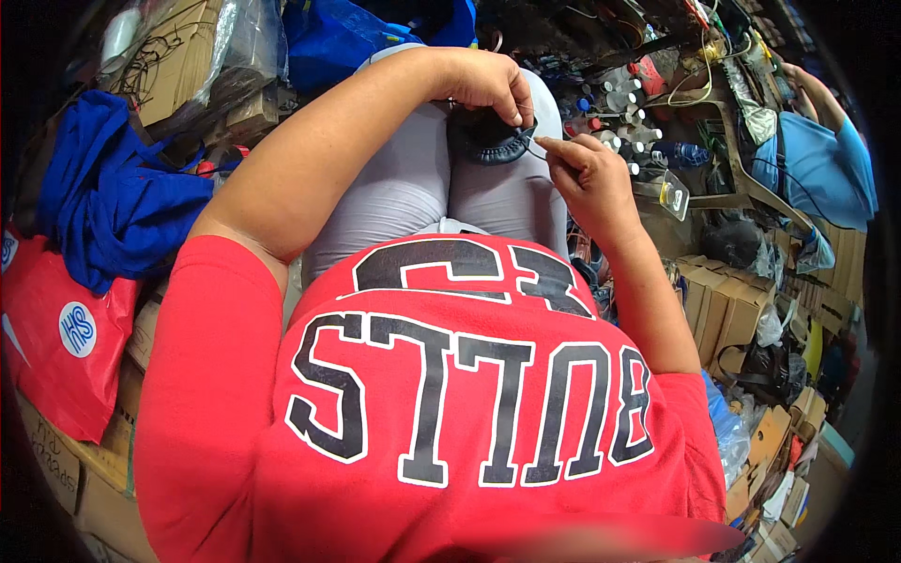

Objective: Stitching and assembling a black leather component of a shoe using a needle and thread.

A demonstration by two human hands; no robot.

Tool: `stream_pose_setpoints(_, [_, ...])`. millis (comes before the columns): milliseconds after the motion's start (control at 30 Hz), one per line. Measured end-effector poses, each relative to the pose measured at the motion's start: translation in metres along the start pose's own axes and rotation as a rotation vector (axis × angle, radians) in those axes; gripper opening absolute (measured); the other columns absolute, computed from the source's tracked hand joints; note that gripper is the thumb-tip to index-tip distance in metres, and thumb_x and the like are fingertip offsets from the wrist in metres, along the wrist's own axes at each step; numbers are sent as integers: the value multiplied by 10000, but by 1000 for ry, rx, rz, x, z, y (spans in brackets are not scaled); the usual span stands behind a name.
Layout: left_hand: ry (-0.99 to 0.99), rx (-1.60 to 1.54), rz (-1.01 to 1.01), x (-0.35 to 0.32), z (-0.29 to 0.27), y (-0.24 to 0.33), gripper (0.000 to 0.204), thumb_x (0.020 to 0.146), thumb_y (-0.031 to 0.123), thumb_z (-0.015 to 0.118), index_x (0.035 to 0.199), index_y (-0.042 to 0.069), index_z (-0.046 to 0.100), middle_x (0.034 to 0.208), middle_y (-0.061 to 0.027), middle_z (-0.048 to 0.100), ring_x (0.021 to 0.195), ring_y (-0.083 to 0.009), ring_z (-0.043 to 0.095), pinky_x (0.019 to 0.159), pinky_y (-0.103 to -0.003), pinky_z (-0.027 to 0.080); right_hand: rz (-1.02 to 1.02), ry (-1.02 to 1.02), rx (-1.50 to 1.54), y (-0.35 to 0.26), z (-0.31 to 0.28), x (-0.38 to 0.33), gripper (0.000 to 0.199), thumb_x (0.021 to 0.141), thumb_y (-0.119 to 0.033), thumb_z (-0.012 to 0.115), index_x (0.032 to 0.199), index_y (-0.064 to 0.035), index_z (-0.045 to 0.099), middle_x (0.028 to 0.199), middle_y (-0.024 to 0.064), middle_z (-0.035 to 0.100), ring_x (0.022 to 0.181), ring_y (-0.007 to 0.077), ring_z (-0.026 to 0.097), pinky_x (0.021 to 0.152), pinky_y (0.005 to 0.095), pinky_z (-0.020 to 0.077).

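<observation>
Between my grey-clad knees sits a dark, rounded item [492, 150] with a ridged or gathered edge; its exact kind I cannot make out. My left hand [490, 86] reaches over it from above, thumb and fingers pinched together at its upper right edge. Just to the right, my right hand [593, 176] is closed, its forefinger and thumb pinching a thin strand [533, 153] that runs to the dark item's edge. Part of the item is hidden under my left hand.
Several small bottles [631, 127] with white, red and blue caps stand right of my knees. Blue cloth [113, 202] and a red bag [66, 342] lie at left. Cardboard boxes [723, 305] crowd the right side, where another person's blue sleeve [821, 169] shows.
</observation>
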State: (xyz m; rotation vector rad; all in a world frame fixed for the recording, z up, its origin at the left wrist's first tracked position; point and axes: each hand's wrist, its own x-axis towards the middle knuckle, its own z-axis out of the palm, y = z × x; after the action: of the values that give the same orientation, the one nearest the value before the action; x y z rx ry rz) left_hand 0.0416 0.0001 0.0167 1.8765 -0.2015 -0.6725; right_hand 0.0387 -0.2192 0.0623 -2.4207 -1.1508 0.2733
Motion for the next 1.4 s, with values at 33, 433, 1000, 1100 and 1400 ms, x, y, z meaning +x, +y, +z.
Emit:
stream_pose_setpoints(33, [-8,-5,17,0,0,1,253,758,143,662,998,69,692,841,7,665,735,-93,565,625,-227,405,-33,8,-62,0,-1,2,212,768,-77,609,962,-98,690,763,117,609,701,291,601,641,358,480])
stream_pose_setpoints(433, [16,214,207,3,1,-1,258,746,57,681,1004,72,689,880,-63,687,824,-157,631,770,-276,480,138,-310,449,53,-1,27,256,798,1,598,1002,-117,698,845,20,502,819,120,521,727,246,442])
stream_pose_setpoints(1000, [34,194,245,8,1,-8,256,731,59,690,987,72,696,866,-60,695,778,-142,631,728,-267,483,261,-305,819,79,20,16,226,795,-52,663,1020,-45,686,928,22,600,915,110,537,833,233,405])
stream_pose_setpoints(1100, [29,193,222,9,0,-6,256,724,57,696,979,76,700,854,-64,696,770,-140,632,723,-266,484,271,-270,828,75,22,18,213,788,-31,665,998,-43,691,910,26,605,869,110,552,792,224,420])
stream_pose_setpoints(1400, [348,362,151,-2,-1,3,259,715,28,593,971,55,623,980,-115,561,817,-246,602,715,-323,487,98,-81,469,41,19,23,145,754,-64,715,899,-67,704,776,7,556,712,88,512,645,224,417])
